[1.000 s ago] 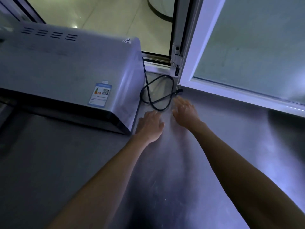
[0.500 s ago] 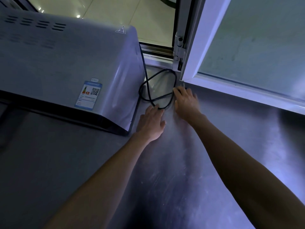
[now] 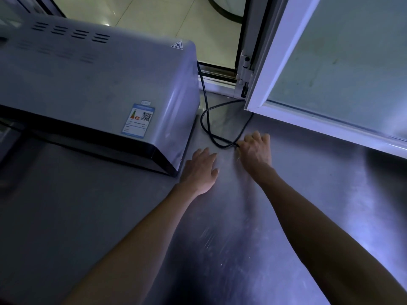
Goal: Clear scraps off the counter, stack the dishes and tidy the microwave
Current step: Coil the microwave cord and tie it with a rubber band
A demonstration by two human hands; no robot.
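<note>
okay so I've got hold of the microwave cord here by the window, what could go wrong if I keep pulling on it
The right hand pinches the black cord, whose loop runs under the open window frame; pulling may snag it there. The cord also rises behind the microwave, so a hard tug could strain that connection or shift the microwave.

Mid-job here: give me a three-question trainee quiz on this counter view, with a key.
1. True or false: the right hand grips the black power cord.
2. Multiple choice: where does the left hand lie? A) on top of the microwave B) flat on the steel counter beside the microwave's corner C) on the window frame
3. Fill the gap: the cord forms a loop on the counter between the microwave and the ____.

Key: 1 true, its curled fingers meet the cord's near bend; 2 B; 3 window frame.
</note>
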